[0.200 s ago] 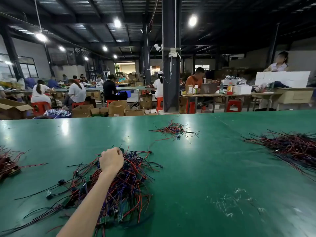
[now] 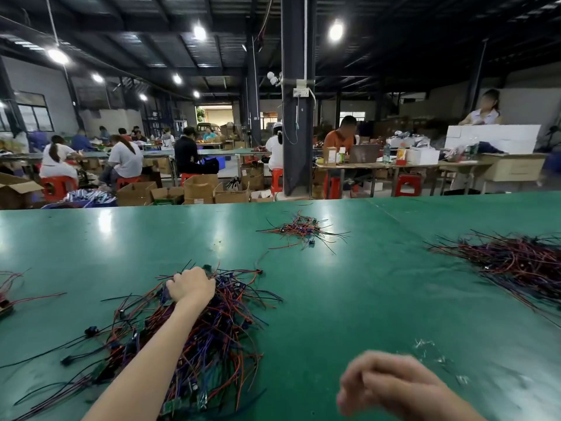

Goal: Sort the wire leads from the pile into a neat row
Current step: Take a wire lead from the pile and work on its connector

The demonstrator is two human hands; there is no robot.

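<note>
On the green table (image 2: pixel 364 314), near left, lies the pile of wire leads (image 2: pixel 218 329); the left hand (image 2: pixel 191 287) curls into its far top. The leads look light, limp and tangle-prone, so pinch one near its connector. The right hand (image 2: pixel 391 387) is blurred, grasp undiscernible

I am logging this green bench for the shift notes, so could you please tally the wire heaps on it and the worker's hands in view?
Wire heaps: 4 (near heap under the left hand; small far heap; large right heap; left-edge heap, partly out of frame)
Hands: 2 (left hand; right hand, blurred)
Total: 6
</note>
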